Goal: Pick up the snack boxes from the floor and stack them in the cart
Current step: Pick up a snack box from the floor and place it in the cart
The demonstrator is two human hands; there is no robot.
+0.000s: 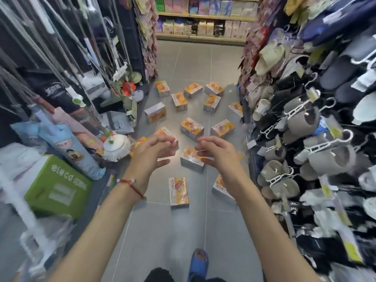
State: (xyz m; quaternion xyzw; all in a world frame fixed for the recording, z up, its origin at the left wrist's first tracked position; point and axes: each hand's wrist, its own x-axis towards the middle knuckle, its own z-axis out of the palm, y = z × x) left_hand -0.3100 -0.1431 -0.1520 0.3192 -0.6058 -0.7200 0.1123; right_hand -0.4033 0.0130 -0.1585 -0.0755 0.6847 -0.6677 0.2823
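Several orange-and-white snack boxes lie scattered on the grey tiled floor of a shop aisle. One box (191, 161) sits just beyond my hands, another (178, 191) lies nearer to me, and one (192, 128) lies further up the aisle. My left hand (151, 154) and my right hand (216, 152) both reach forward above the floor with fingers loosely curled, holding nothing. No cart is in view.
The right side is lined with a rack of slippers (317, 127) on hangers. Mops, umbrellas and a green carton (59, 186) crowd the left side. A shelf of packaged goods (203, 19) closes the far end. My blue sandal (198, 261) stands on the floor below.
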